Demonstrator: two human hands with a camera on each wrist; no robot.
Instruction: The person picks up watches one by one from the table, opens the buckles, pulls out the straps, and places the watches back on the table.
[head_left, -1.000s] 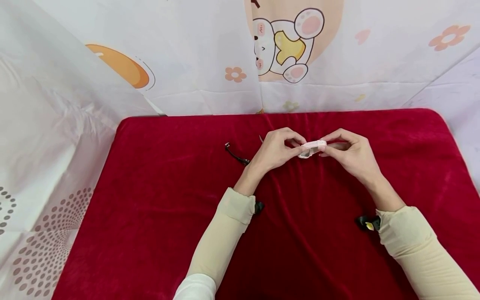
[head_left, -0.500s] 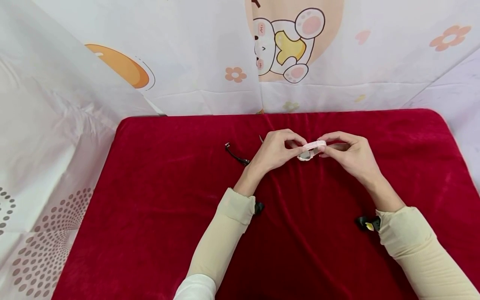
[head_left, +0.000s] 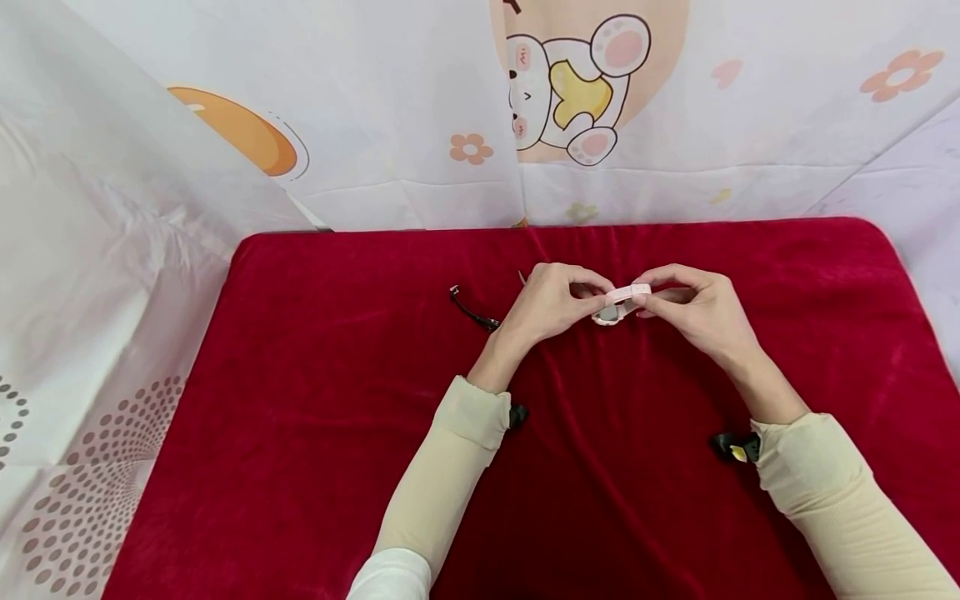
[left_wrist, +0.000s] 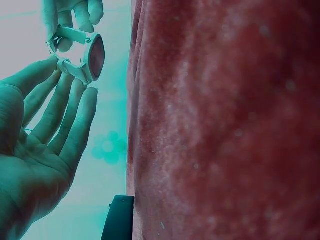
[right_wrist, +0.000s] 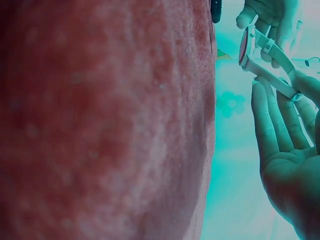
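Note:
A pale pink wristwatch (head_left: 607,315) is held up between both hands over the far part of the table, its strap looped round. In the left wrist view its round watch face (left_wrist: 97,58) points toward the red cloth. My left hand (head_left: 551,302) pinches one part of the strap between thumb and fingers. At the other end of the loop, my right hand (head_left: 701,310) pinches the strap; a metal buckle (right_wrist: 296,97) shows beside its fingertips in the right wrist view. Fingertips hide parts of the strap.
A thin black strap (head_left: 472,310) lies on the red tablecloth (head_left: 337,375) left of my left hand, partly hidden by the forearm. Behind that hand, a thin tip (head_left: 522,277) of something pokes out. A printed curtain (head_left: 405,100) stands along the back edge.
The watch case has tipped slightly downward and shows more of its grey back. Both hands have sunk a little or shifted slightly left, keeping their pinch on the strap.

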